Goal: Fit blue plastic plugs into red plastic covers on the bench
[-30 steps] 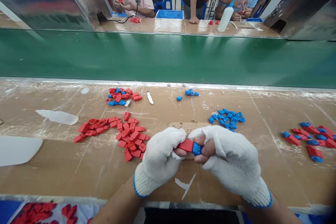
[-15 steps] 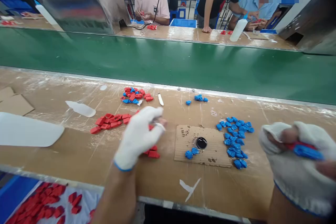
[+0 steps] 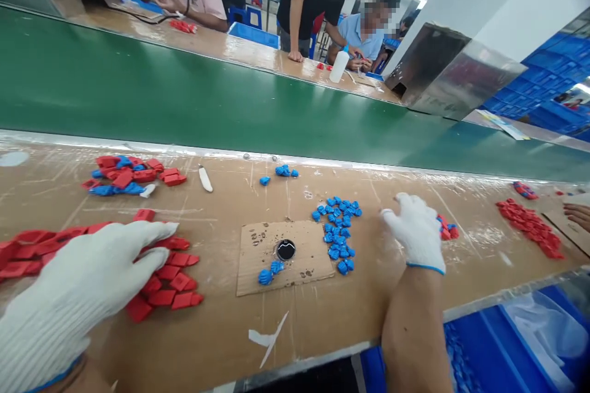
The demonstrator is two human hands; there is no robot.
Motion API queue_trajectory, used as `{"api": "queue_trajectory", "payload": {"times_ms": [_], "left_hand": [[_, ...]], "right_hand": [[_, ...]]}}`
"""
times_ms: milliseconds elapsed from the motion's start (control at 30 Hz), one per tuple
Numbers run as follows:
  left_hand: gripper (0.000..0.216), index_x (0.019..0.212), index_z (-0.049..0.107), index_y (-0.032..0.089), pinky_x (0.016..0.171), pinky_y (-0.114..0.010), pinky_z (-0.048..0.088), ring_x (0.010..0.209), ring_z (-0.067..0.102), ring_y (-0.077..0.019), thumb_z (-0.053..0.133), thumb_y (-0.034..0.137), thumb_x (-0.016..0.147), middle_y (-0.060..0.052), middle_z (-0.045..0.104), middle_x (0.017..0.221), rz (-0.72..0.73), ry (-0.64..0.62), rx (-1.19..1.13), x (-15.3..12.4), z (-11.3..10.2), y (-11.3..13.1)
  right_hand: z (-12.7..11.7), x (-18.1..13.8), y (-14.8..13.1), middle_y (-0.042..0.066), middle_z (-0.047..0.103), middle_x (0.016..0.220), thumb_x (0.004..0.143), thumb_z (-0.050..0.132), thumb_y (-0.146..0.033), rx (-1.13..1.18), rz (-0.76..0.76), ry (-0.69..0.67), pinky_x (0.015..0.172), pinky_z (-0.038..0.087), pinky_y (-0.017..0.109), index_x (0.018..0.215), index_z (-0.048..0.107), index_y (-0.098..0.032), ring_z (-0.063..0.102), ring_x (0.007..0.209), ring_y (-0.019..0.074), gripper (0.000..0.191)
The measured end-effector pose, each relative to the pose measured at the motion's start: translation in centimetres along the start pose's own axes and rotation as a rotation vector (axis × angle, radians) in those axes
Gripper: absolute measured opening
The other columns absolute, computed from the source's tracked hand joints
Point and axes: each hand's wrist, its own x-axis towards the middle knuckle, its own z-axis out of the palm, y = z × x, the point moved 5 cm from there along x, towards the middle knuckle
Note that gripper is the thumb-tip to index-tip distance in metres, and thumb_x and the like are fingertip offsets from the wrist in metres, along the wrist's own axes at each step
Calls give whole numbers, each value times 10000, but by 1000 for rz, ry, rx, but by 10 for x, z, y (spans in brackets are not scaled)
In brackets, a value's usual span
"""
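My left hand [image 3: 92,282], in a white knit glove, reaches over a spread of small red plastic pieces [image 3: 173,288]. Its thumb and fingers are apart and stretched out above them; I see nothing gripped. On the right, my right hand [image 3: 412,230], gloved too, hovers low at the table with its fingers spread. Red and blue pieces [image 3: 448,230] show just beyond its outer side, partly hidden by it. Between the hands lies a stained cardboard sheet [image 3: 258,267] with a small round dish of dark liquid [image 3: 286,250]. Small blue pieces [image 3: 338,227] are clustered along its right edge.
A mixed red-and-blue pile [image 3: 124,175] and a white-handled tool [image 3: 205,178] lie at the back left. Red pieces [image 3: 530,227] sit far right, near another person's hand [image 3: 578,215]. A green conveyor belt [image 3: 230,98] runs behind; blue bins [image 3: 507,344] stand below right.
The view has swung right. My right hand has let go of the red-and-blue piece and stretched forward over the table. My left hand has lowered over the red pieces, its fingers opening out.
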Motion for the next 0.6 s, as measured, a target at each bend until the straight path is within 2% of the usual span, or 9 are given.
{"api": "queue_trajectory", "payload": {"times_ms": [67, 100, 200, 300, 400, 500, 600], "left_hand": [[270, 1044, 803, 284, 886, -588, 548, 998, 755, -449, 673, 387, 831, -72, 822, 1025, 15, -40, 103, 2, 0, 21], [285, 1090, 781, 299, 883, -548, 561, 1028, 755, -423, 667, 377, 840, -49, 823, 1083, 25, -26, 90, 3, 0, 33], [290, 1118, 733, 293, 720, -403, 578, 902, 742, -313, 733, 378, 841, -14, 799, 1036, 23, 91, -176, 1, 2, 66], [241, 1061, 726, 242, 569, -331, 562, 788, 702, -251, 758, 410, 891, -38, 752, 924, -16, 103, -469, -2, 18, 92], [201, 1033, 744, 225, 522, -305, 570, 731, 703, -228, 778, 362, 890, -58, 739, 853, 57, 74, -647, -1, 35, 113], [171, 1039, 749, 208, 540, -305, 608, 688, 706, -209, 774, 271, 882, -59, 726, 805, 82, 53, -778, 0, 46, 121], [182, 1046, 741, 180, 590, -301, 637, 711, 708, -186, 765, 228, 871, -64, 726, 850, 38, 30, -876, 1, 55, 121]], "right_hand": [[0, 2, 2, 239, 658, 1281, 929, 526, -382, 71, -40, 28, 875, 441, 464, 1157, 688, -164, 584, 1135, 401, 354], [5, 1, -5, 202, 681, 1251, 928, 528, -374, 133, -123, -22, 886, 458, 448, 1118, 691, -185, 600, 1121, 372, 314], [28, -9, -37, 64, 732, 978, 849, 609, -311, 289, -399, -295, 811, 492, 335, 901, 675, -234, 644, 921, 254, 114], [42, -16, -54, 5, 688, 810, 783, 629, -230, 352, -494, -420, 713, 468, 287, 785, 638, -232, 619, 770, 199, 10], [41, -18, -50, 10, 650, 779, 814, 560, -175, 405, -521, -404, 720, 465, 309, 743, 598, -223, 610, 753, 195, 94], [28, -22, -48, 40, 688, 917, 889, 518, -169, 515, -545, -312, 822, 527, 356, 880, 662, -223, 664, 880, 222, 154], [7, -36, -70, 42, 701, 1011, 913, 612, -160, 755, -689, -181, 826, 564, 370, 983, 707, -245, 690, 952, 229, 145]]}}
